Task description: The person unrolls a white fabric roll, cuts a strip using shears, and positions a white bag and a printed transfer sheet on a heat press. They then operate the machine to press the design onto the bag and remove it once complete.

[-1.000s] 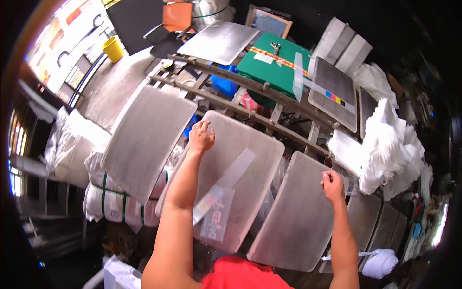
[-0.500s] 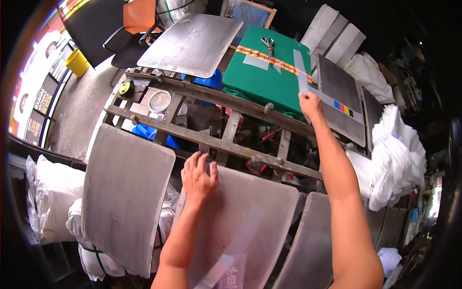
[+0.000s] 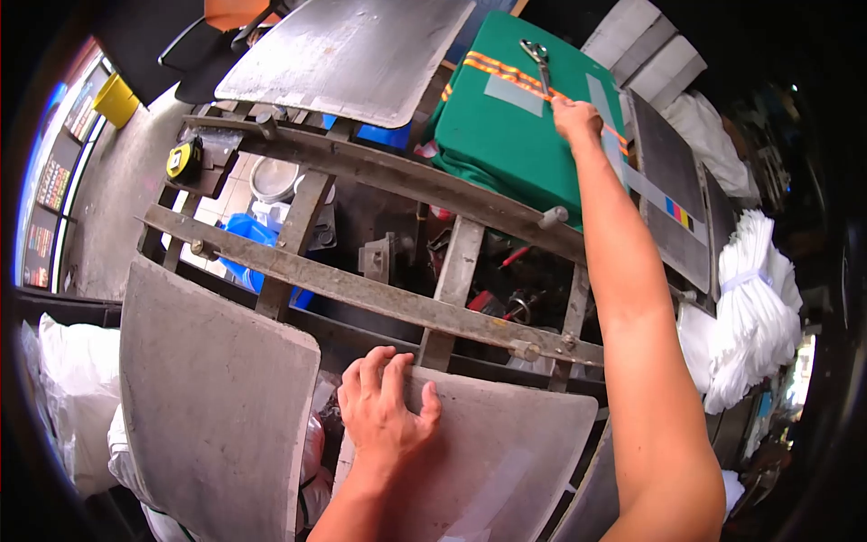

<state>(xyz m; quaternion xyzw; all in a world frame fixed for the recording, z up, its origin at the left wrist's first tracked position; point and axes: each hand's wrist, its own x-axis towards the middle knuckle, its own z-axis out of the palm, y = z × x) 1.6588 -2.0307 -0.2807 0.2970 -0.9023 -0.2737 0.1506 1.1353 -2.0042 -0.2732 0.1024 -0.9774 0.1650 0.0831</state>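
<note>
My right hand (image 3: 578,119) reaches over a green cloth-covered board (image 3: 492,126), its fingers curled at the blade end of metal scissors (image 3: 536,59). Whether it grips the scissors is hidden. An orange striped band (image 3: 497,68) runs across the green cloth under the scissors. Close to that hand lie a pale patch (image 3: 513,94) and a translucent strip (image 3: 603,101). My left hand (image 3: 384,411), fingers apart and slightly bent, rests at the upper left corner of a grey panel (image 3: 506,443) and holds nothing.
Metal rails (image 3: 388,303) cross between the panels, with gaps beneath. A yellow tape measure (image 3: 185,163) sits at the rails' left end. Another grey panel (image 3: 217,388) is at left. On the right hang bundled white strips (image 3: 754,298); a yellow bin (image 3: 116,101) stands at far left.
My right hand has moved from the translucent strip at the green board's near edge up to the scissors. My left hand stays on the panel corner. The view has shifted closer.
</note>
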